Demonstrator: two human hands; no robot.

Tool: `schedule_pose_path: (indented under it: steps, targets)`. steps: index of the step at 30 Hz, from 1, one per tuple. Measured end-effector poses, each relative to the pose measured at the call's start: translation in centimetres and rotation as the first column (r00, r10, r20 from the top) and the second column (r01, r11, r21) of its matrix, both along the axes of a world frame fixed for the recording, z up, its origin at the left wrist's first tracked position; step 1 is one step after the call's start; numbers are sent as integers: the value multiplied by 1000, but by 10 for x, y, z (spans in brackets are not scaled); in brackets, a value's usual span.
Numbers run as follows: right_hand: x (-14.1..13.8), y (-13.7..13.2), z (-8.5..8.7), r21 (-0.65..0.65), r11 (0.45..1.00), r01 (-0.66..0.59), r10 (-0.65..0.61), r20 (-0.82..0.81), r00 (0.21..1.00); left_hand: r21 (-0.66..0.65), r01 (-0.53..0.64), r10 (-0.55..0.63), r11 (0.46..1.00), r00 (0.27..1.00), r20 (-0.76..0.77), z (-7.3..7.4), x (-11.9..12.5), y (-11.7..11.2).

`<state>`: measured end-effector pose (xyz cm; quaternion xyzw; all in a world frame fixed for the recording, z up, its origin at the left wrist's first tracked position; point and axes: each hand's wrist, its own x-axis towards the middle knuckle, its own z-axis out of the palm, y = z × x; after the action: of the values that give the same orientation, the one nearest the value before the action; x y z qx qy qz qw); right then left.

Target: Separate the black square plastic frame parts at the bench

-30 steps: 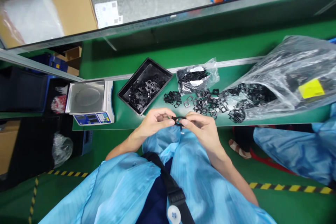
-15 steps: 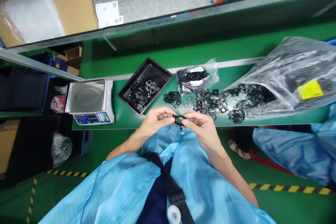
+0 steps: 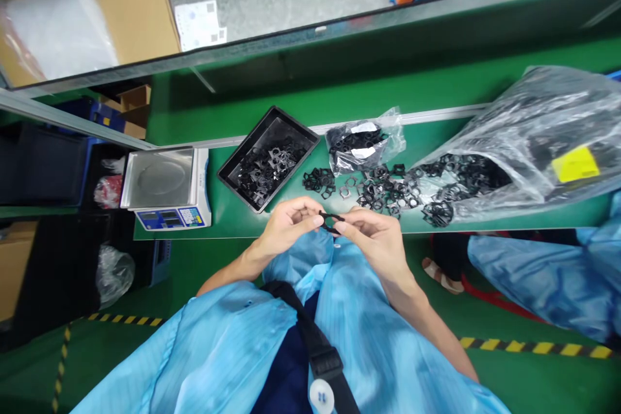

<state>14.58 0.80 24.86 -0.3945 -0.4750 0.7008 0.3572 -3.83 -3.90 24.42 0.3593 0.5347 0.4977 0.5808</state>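
My left hand and my right hand meet at the near edge of the green table, both pinching one small black ring-shaped plastic part between thumb and fingers. Just beyond them a loose heap of the same black parts lies on the table. A black tray with several such parts stands to the left of the heap. A small clear bag of parts lies behind the heap.
A large clear plastic bag with a yellow label spills parts at the right. A digital scale sits at the table's left end. Another person's blue sleeve shows at the right. Cardboard boxes stand at the far left.
Both hands stay together on the black part; the fingers have shifted it slightly, otherwise nothing has moved.
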Motion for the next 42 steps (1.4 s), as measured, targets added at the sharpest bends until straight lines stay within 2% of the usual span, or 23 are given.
schedule_pose_path:
  steps: [4, 10, 17, 24, 30, 33, 35, 37, 39, 42]
  targets:
    - [1, 1, -4, 36, 999, 5, -5, 15, 1000, 37, 10, -9, 999, 1000, -14, 0, 2, 0]
    - [3, 0, -6, -59, 998, -8, 6, -35, 999, 117, -30, 38, 993, 997, -71, -2, 2, 0]
    - [3, 0, 0, 156, 988, 19, -24, 28, 999, 179, -46, 65, 983, 993, -99, -6, 2, 0]
    - [1, -4, 3, 204, 978, -52, 60, -33, 998, 164, -9, 9, 986, 1000, 4, -16, 5, 2]
    - [-1, -1, -1, 318, 946, -54, 48, 29, 998, 221, -7, 17, 975, 999, -45, -19, 2, 0]
    - [-2, 1, -16, 356, 932, -70, 32, 111, 993, 185, 43, -15, 982, 988, -151, -26, -6, -5]
    - [-3, 2, -35, 318, 940, -124, 67, 185, 981, 118, 105, -72, 987, 964, -255, -38, -13, -8]
    - [-4, 3, -60, 240, 947, -216, 145, 280, 949, 32, 134, -112, 991, 918, -380, -56, -24, -9]
    - [-4, 5, -88, 164, 939, -302, 224, 377, 899, -38, 82, -90, 996, 865, -494, -77, -39, -5]
    - [-2, 15, -127, 103, 942, -318, 233, 477, 847, -59, -98, 41, 993, 784, -619, -107, -73, 9]
